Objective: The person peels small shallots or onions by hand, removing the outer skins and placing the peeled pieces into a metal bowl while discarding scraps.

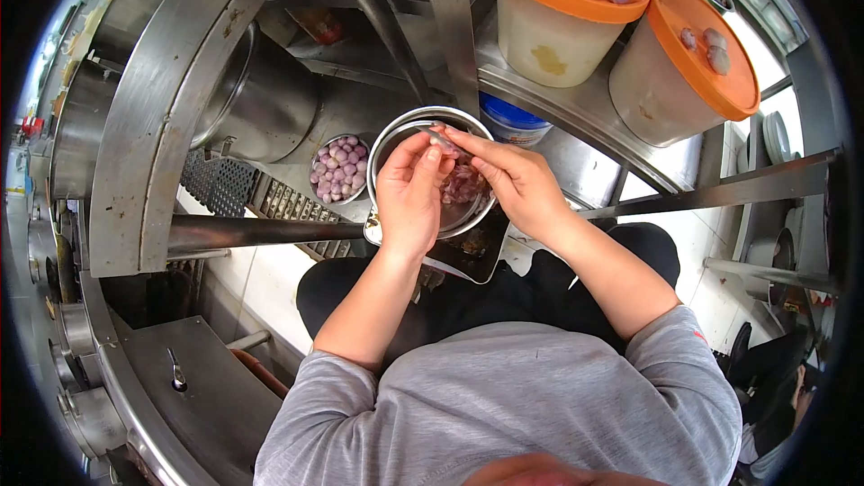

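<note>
Both hands meet over a round metal pot (487, 219). My left hand (416, 192) pinches a small shallot (442, 142) between thumb and fingers. In my right hand (514, 172) is a small knife (432, 131), its blade lying against the shallot; its handle is mostly hidden by the fingers. Reddish peelings (464, 183) lie inside the pot below. Just left of the pot, a metal bowl (314, 183) holds many peeled shallots (341, 169).
A tub with an orange lid (574, 0) bears a heap of shallots; a second orange-lidded tub (682, 47) stands beside it. A blue-lidded tub (514, 111) is behind the pot. Steel table legs (445, 20) and a large pot (277, 101) surround the spot. Another person (769, 378) is at far right.
</note>
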